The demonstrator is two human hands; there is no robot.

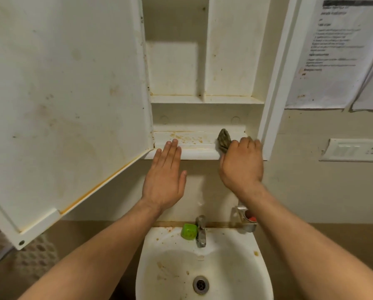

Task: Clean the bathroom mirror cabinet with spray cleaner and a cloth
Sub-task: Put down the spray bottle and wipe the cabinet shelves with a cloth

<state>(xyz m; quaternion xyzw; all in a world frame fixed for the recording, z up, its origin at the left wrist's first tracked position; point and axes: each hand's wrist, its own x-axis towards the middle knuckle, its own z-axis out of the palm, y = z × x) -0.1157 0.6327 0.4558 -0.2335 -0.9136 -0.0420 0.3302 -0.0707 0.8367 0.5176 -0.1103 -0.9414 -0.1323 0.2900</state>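
Fingers point(249, 146) of the right hand point(242, 165) clamp the cloth point(224, 141) at the right end of the lowest shelf point(203, 151); the left hand point(164, 182) lies flat, fingers straight, on its near edge. Stains point(185, 138) between them (the door point(62, 105) is spotted too) suggest wiping has barely begun.

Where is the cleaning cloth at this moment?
In the head view, the cloth sits at the right end of the cabinet's lowest shelf, gripped by the right hand, just right of the brown stains.

We see a glossy stained plastic cabinet shelf point(187, 151), a coarse woven cloth point(224, 141), a shiny metal tap point(201, 231), a glazed sink point(255, 267) and matt paper notices point(324, 61).
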